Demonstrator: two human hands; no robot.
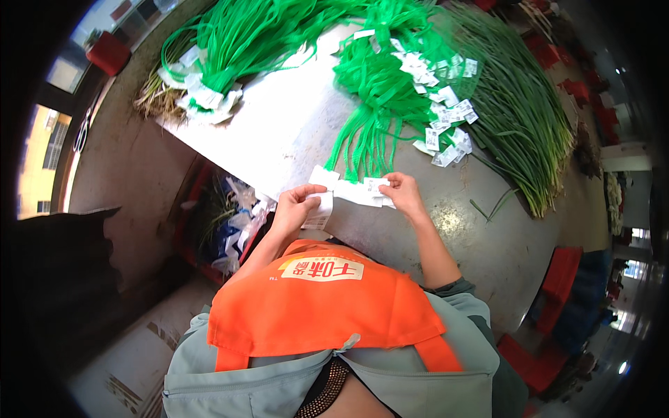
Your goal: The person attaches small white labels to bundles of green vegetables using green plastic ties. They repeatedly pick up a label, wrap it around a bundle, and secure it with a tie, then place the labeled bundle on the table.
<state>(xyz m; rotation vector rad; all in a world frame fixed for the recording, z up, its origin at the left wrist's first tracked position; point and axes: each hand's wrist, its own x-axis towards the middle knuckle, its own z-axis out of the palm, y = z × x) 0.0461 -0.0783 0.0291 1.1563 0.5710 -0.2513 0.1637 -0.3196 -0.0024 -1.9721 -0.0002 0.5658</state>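
Note:
At the near edge of the metal table (397,230), my left hand (293,208) pinches a sheet of white labels (318,210) between thumb and fingers. My right hand (405,192) grips the corner of a small printed label (374,185). This label lies against the end of one of the green mesh bags (368,138), whose narrow ends fan towards me. Further white labels (325,176) cover neighbouring bag ends between my hands. Beyond them is a heap of green mesh bags (381,78) with many tags (444,112) fixed along its right side.
Long green onions (512,115) are piled on the right of the table. Another bundle of green mesh bags (235,47) lies at the far left over onion roots (157,96). Below the left edge stands a red bin (180,245) holding plastic scraps. Red stools (559,290) stand to the right.

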